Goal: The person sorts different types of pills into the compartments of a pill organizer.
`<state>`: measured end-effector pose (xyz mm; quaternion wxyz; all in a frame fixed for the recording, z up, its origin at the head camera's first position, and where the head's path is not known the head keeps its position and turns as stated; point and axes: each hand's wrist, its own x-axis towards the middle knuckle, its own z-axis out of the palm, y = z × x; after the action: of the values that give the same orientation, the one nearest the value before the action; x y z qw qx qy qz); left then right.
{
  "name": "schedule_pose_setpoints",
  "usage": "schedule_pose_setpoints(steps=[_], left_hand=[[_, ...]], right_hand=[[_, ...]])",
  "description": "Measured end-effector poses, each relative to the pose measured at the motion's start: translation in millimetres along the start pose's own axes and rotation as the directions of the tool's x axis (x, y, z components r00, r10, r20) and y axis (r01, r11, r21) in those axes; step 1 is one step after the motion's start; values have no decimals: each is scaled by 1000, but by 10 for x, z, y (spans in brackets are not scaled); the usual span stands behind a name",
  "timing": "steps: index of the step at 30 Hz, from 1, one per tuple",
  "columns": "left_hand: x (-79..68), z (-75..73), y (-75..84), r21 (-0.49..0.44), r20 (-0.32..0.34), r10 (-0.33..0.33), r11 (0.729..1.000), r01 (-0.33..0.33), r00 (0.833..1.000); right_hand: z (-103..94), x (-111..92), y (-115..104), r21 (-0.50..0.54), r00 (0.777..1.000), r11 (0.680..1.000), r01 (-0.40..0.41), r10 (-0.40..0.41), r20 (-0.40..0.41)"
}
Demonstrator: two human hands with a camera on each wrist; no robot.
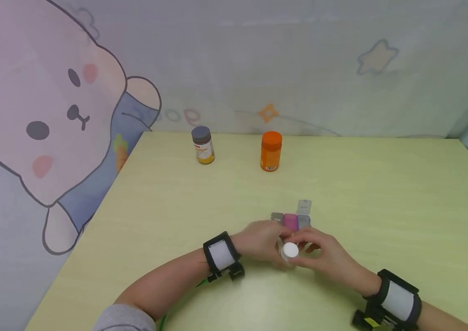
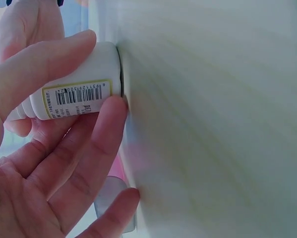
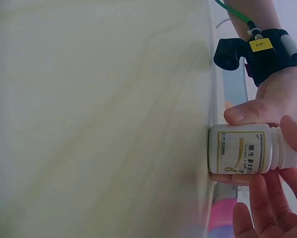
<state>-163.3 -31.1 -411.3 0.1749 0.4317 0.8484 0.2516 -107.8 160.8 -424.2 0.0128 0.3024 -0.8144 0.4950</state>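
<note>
A white pill bottle (image 3: 240, 148) with a yellow-edged label stands upright on the table between my hands. Its body is gripped by my left hand (image 1: 260, 242), thumb on one side and fingers on the other. My right hand (image 1: 328, 256) pinches the white cap (image 1: 291, 250) between thumb and fingers; the cap sits on the bottle. Just behind the hands lies a pill organizer with grey, pink and blue-grey compartments (image 1: 291, 221). One clear lid (image 1: 304, 207) at its right end stands raised. The hands cover the organizer's near part.
Toward the back of the table stand an orange bottle (image 1: 271, 151) and a dark-capped bottle (image 1: 203, 146) with a yellow lower part. A cartoon-printed cloth (image 1: 225, 59) hangs behind the table's far edge. A green cable (image 1: 162, 322) runs beside the left forearm.
</note>
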Motion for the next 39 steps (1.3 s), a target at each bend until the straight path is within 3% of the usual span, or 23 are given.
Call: schedule_pose_setpoints(steps=[5,15,18,23,27,31,34,37,39], left_hand=[[-15,24,-9,5,-3,-12,1000,12,1000],[12,-5,17,22,10,-61,998,61,998],[13,-4,21,30,17,-59,998,58,998],[4,-5,15,41,17,-51,998,50,999],[-17,-25,28,28,14,-51,998,50,999],[-39,-45,33,11,8,-60,998,60,998],[-39,-44,30,2,8,-61,998,61,998],[-27,-28,29,1,14,-54,999,54,998],[-17,-12,35,0,18,-53,999,53,998]], right_hand=[[-16,20,0,-28,999,999,-32,32,20],[-213,80,-155,30,995,995,-96,96,-21],[-307,61,-148,-15,994,996,-92,91,-62],[-502,14,-37,-145,991,989,-24,5,-131],[-689,-16,79,-226,989,974,-4,-30,-146],[-855,-32,174,-314,995,950,3,-34,-95],[-954,-53,214,-402,1000,916,5,-12,-13],[-1032,-68,235,-485,993,874,-41,90,78],[-1064,-76,250,-534,976,841,-91,181,119]])
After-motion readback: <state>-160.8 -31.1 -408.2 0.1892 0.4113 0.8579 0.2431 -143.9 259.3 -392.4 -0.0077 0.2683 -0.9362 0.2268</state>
